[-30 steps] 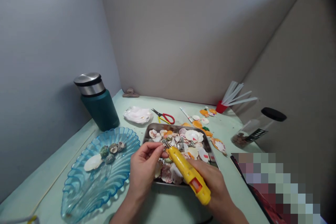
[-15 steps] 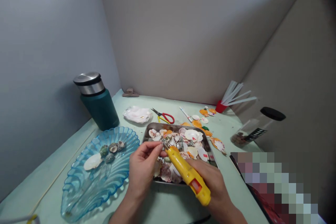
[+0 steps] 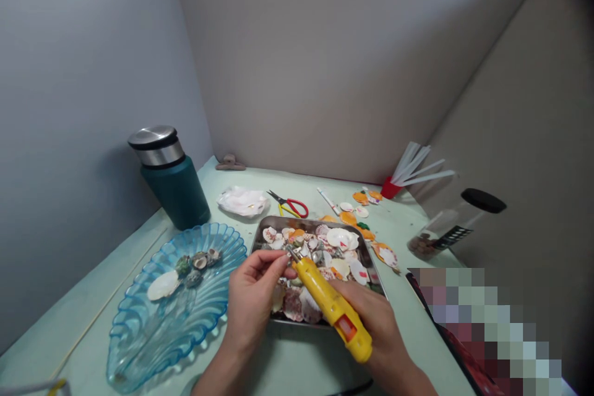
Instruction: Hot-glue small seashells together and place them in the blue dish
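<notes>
Over the metal tray [image 3: 377,291] of seashells [image 3: 341,238], my two hands meet near its left half. My right hand [image 3: 366,312] grips a yellow handheld tool [image 3: 325,294] with a red-orange window near its rear end and a thin metal tip pointing up and left. Thumb and forefinger of my left hand [image 3: 257,278] are pinched together right at that tip. Whatever they hold is too small and covered to name. To the left, a blue scalloped glass dish [image 3: 179,334] carries a white shell [image 3: 163,285] and several dark spiral shells [image 3: 197,263].
Behind the tray lie red-and-yellow-handled scissors [image 3: 292,204], a crumpled white plastic bag [image 3: 244,202], a marker [image 3: 328,201] and orange shells [image 3: 366,232]. A teal bottle [image 3: 176,192] stands left. Right are a red cup [image 3: 391,188] of translucent sticks and a clear jar [image 3: 434,238] with a black lid.
Almost nothing differs. The camera view has shifted very slightly; my hands and the yellow tool keep the same place over the tray.
</notes>
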Tool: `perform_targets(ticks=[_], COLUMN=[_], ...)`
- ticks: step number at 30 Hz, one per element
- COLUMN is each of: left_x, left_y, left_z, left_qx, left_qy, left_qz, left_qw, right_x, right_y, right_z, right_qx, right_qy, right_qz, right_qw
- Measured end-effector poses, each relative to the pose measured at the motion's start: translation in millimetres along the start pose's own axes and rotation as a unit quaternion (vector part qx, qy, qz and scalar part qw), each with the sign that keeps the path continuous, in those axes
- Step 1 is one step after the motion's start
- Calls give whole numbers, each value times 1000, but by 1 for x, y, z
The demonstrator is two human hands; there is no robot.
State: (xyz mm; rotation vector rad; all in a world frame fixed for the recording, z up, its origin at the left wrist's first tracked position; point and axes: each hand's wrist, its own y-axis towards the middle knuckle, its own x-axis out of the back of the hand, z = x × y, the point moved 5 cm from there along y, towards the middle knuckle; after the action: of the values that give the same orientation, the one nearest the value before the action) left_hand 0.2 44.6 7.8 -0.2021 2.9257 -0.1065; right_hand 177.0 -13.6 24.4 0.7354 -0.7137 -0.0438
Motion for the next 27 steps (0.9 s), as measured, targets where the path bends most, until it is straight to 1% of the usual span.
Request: perform_targets(ticks=[7, 12, 19, 23, 27], left_x=[0, 1, 1, 3, 4], left_y=[0, 1, 0, 2, 3], left_z=[1, 3, 6, 8, 7], left_qx=[4, 6, 29, 24, 18], left_qy=[-5, -6, -18, -27, -22], left_qz=[-1, 5, 5, 9, 9], left_qw=[1000, 1000, 999, 999, 1000], right_x=[-2, 1, 4, 5, 5], right_y=[-2, 0, -3, -6, -6], right_z=[-1, 1, 2, -1, -3], right_qx=[-4, 0, 11, 2, 1], right_qy=[14, 6, -15, -13, -12], right_qz=[18, -14, -33, -50, -54], right_qw=[1000, 1000, 999, 999, 998])
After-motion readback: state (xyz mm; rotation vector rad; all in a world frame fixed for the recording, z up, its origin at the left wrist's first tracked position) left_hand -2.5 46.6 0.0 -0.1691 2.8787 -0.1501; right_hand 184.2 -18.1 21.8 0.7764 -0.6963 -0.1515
